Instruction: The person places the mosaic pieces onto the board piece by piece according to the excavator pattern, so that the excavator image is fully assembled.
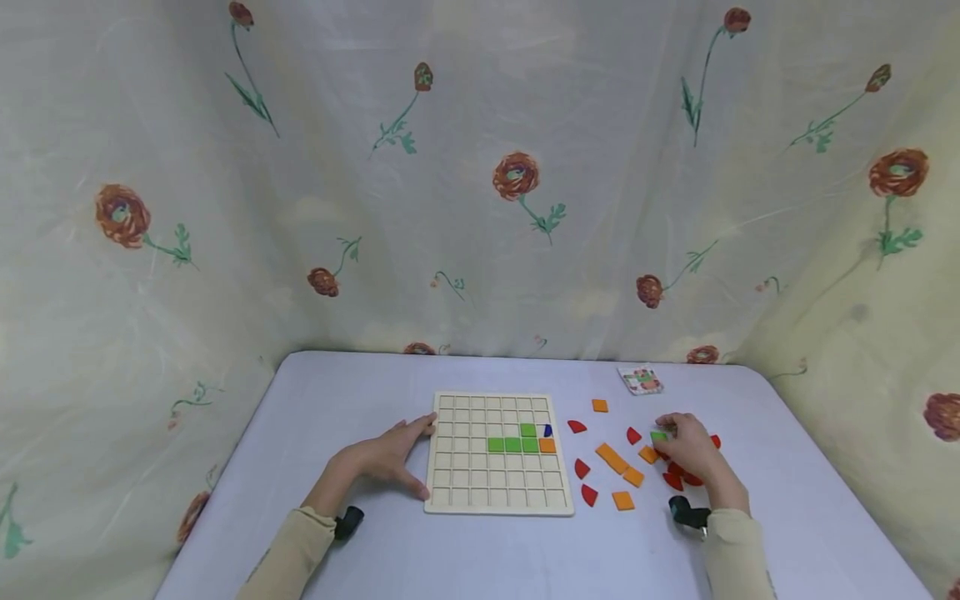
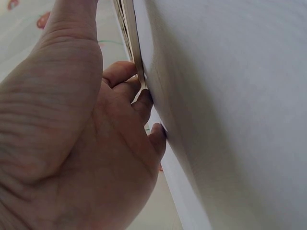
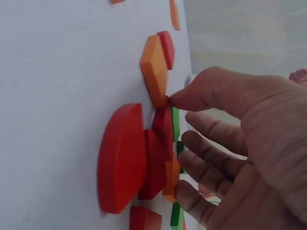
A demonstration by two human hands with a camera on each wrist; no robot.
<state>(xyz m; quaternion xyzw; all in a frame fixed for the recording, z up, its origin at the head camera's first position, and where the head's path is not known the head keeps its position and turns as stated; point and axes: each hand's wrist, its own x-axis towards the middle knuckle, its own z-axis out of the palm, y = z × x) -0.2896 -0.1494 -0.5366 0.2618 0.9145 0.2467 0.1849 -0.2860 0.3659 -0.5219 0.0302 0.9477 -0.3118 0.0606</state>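
Observation:
A cream grid board (image 1: 461,479) lies flat on the table. Its left side is touched by my left hand (image 1: 378,458), thumb near the lower corner and fingers spread along the edge. Several green squares (image 1: 513,445), an orange square (image 1: 547,446) and a small dark blue piece (image 1: 548,431) sit in its cells. To the right, my right hand (image 1: 690,450) is over a pile of loose pieces, partly hiding it. The thumb tip is right at a green piece (image 3: 175,123), and the other fingers are bent loosely beside it. Red rounded pieces (image 3: 122,158) and an orange piece (image 3: 154,69) lie close by.
Between board and pile lie scattered red wedges (image 1: 582,468), an orange strip (image 1: 612,458) and orange squares (image 1: 623,501). A small patterned card or packet (image 1: 641,381) is at the back right. A flowered curtain (image 1: 480,208) hangs around the table (image 1: 360,550).

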